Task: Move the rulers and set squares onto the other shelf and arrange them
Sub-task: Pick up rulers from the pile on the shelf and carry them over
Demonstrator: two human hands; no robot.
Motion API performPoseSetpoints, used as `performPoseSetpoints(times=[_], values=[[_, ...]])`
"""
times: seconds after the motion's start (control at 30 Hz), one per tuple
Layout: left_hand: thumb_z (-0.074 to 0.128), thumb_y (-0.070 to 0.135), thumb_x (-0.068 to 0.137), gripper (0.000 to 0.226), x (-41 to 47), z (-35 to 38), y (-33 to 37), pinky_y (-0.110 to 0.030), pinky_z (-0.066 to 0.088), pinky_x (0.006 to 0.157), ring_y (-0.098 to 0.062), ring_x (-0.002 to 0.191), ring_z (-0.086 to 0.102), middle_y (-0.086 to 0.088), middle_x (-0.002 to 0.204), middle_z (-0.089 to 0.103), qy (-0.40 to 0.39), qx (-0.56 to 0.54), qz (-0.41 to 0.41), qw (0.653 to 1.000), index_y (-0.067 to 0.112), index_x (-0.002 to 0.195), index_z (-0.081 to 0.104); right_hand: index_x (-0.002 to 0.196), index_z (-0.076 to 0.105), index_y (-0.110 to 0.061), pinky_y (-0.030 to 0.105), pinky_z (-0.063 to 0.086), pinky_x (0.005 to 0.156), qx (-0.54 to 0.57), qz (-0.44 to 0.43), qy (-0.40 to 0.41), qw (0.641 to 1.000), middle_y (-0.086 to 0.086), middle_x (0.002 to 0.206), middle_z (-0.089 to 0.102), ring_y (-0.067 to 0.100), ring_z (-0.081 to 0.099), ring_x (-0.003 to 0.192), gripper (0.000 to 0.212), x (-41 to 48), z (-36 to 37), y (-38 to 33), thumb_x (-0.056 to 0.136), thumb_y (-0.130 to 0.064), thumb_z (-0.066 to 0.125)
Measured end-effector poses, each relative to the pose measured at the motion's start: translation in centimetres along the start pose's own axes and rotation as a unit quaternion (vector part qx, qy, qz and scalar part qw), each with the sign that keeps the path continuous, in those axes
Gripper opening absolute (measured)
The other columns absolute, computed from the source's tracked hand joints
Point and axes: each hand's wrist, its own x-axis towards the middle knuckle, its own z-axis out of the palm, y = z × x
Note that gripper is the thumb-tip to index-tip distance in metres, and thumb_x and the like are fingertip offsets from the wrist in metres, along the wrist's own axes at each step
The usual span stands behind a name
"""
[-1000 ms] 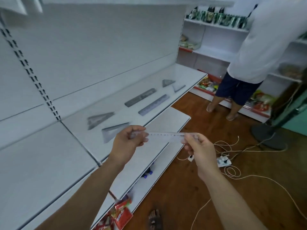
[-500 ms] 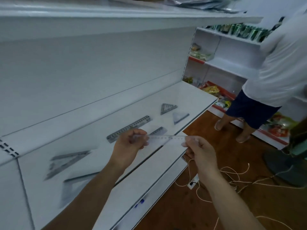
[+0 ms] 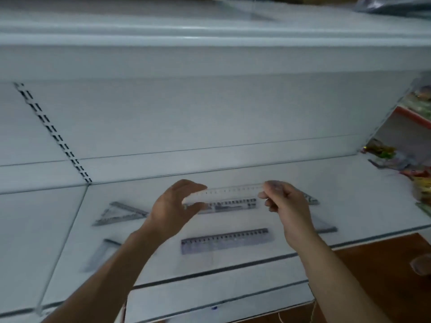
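A white metal shelf unit fills the view. Its smooth back panel [image 3: 186, 113] is crossed by thin seams, with a slotted upright [image 3: 53, 134] at the left. The upper shelf [image 3: 210, 40] juts out overhead with a rounded front lip. Broad open room lies between it and the middle shelf [image 3: 354, 206], whose flat deck ends in a dark front edge strip. A lower shelf [image 3: 210, 292] steps out further forward, and brown wooden floor [image 3: 377, 264] shows at the right. Blurred colourful packets [image 3: 382, 155] crowd the far right end.

The left hand [image 3: 172, 206] and right hand [image 3: 286, 206] hold a clear ruler [image 3: 233, 192] about level in the air over the middle shelf, well below the upper lip. The left thumb and forefinger pinch its left end, and the right thumb and curled fingers pinch its right end.

Flat on the deck lie a front ruler [image 3: 227, 240] near the edge strip and a rear ruler [image 3: 231, 205] partly behind the held one. The rear left set square [image 3: 121, 213] and front left set square [image 3: 100, 255] lie apart, with bare deck between. The rear right set square [image 3: 311, 199] and front right set square [image 3: 326, 227] are partly hidden by the right hand
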Motion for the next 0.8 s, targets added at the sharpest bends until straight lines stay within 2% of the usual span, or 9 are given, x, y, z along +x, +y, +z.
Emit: performPoseSetpoints(times=[0.07,0.13,0.23,0.33,0.47,0.57,0.67,0.8], values=[[0.074,0.030,0.081,0.033,0.6,0.1,0.2,-0.010,0.039,0.082,0.005,0.094,0.052,0.020,0.106,0.058,0.018,0.038,-0.024,0.999,0.034,0.113,0.066,0.110,0.060,-0.025,0.020,0.051,0.064,-0.025,-0.013,-0.056,0.998,-0.002,0.080,0.074,0.007,0.064,0.067,0.023,1.8,-0.7,0.2,0.089,-0.020,0.066],[0.072,0.035,0.082,0.034,0.8,0.2,0.3,-0.010,0.038,0.083,0.004,0.097,0.053,0.024,0.104,0.057,0.015,0.066,-0.042,0.997,0.035,0.115,0.065,0.117,0.055,-0.036,0.024,0.052,0.072,-0.100,-0.045,-0.108,0.988,-0.008,0.086,0.072,0.007,0.066,0.076,0.037,3.3,-1.6,0.5,0.084,-0.026,0.071],[0.072,0.037,0.082,0.035,0.8,-0.1,0.1,-0.007,0.037,0.081,0.004,0.096,0.055,0.027,0.102,0.056,0.010,0.099,-0.059,0.993,0.035,0.117,0.065,0.115,0.057,-0.035,0.015,0.047,0.072,-0.217,-0.114,-0.168,0.955,-0.015,0.089,0.069,0.000,0.063,0.078,0.037,5.1,-2.6,0.9,0.082,-0.027,0.072],[0.071,0.037,0.083,0.036,0.6,-0.4,-0.1,-0.013,0.039,0.082,0.002,0.097,0.056,0.026,0.106,0.057,-0.007,0.128,-0.084,0.988,0.034,0.117,0.065,0.112,0.063,-0.031,0.017,0.048,0.076,-0.335,-0.203,-0.195,0.899,-0.017,0.096,0.066,0.001,0.059,0.082,0.032,6.5,-3.2,1.3,0.081,-0.030,0.073],[0.068,0.041,0.085,0.035,1.0,-0.8,-0.8,-0.016,0.036,0.080,-0.003,0.105,0.057,0.021,0.118,0.061,-0.066,0.172,-0.112,0.976,0.037,0.120,0.062,0.113,0.067,-0.026,0.025,0.042,0.083,-0.461,-0.292,-0.229,0.806,-0.013,0.106,0.061,0.009,0.053,0.098,0.038,7.8,-2.8,1.7,0.080,-0.044,0.070],[0.069,0.039,0.084,0.034,1.6,-0.7,-1.5,-0.020,0.035,0.077,-0.007,0.101,0.057,0.017,0.116,0.062,-0.099,0.163,-0.135,0.972,0.036,0.117,0.063,0.114,0.066,-0.027,0.028,0.041,0.089,-0.503,-0.262,-0.256,0.783,-0.012,0.113,0.058,0.010,0.048,0.104,0.039,8.2,-2.4,1.7,0.081,-0.048,0.068],[0.070,0.039,0.084,0.032,1.9,-0.3,-2.6,-0.018,0.035,0.080,-0.006,0.107,0.055,0.015,0.117,0.061,-0.128,0.159,-0.121,0.971,0.034,0.114,0.065,0.116,0.064,-0.030,0.030,0.041,0.093,-0.541,-0.229,-0.283,0.758,-0.015,0.115,0.055,0.008,0.045,0.109,0.039,8.3,-1.8,1.8,0.082,-0.049,0.066],[0.072,0.039,0.082,0.033,1.9,-0.3,-3.6,-0.017,0.034,0.082,-0.005,0.105,0.054,0.014,0.115,0.061,-0.136,0.144,-0.117,0.973,0.032,0.114,0.066,0.118,0.063,-0.031,0.030,0.041,0.091,-0.549,-0.197,-0.297,0.756,-0.014,0.115,0.052,0.008,0.045,0.110,0.039,8.3,-1.2,1.8,0.083,-0.049,0.065]])
